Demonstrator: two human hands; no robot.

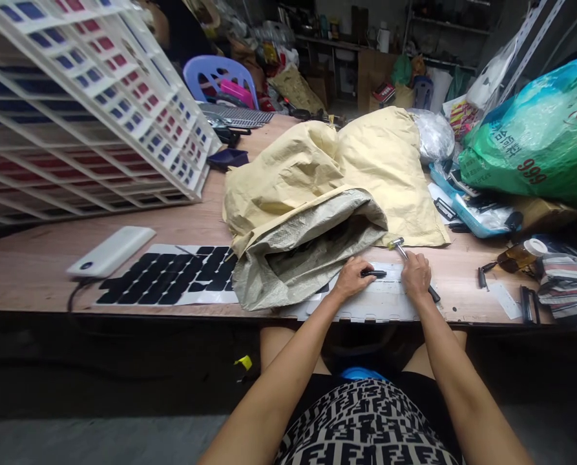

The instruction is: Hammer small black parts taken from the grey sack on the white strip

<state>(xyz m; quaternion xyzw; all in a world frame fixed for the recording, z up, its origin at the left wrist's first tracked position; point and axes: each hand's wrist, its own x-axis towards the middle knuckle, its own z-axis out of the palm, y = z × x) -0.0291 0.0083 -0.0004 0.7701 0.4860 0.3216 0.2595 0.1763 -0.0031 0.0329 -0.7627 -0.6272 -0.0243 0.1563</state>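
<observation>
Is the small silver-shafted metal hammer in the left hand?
No, the right hand grips that hammer; the left hand holds a slim black piece.

The person wears a pale greyish top [366, 426] covered in blocky black F-shaped markings and black shorts [313, 386]; left hand [353, 278] and right hand [416, 276] are bare.

The wood-toned worktop [462, 271] has a dark front edge. At its left stands a white lattice crate [203, 158], with a dark blue tray [229, 159] just beside it. Nearer the front lie a white block [111, 250] and a white sheet of black pads [165, 278], partly overlapped by a cream sack [389, 171] with its grey-lined mouth open. Right of the sack mouth lies a pale board [375, 311]; farther right, a light blue tray [479, 221], a white card [505, 299], a black frame [529, 305] and a striped cloth [566, 287].
</observation>
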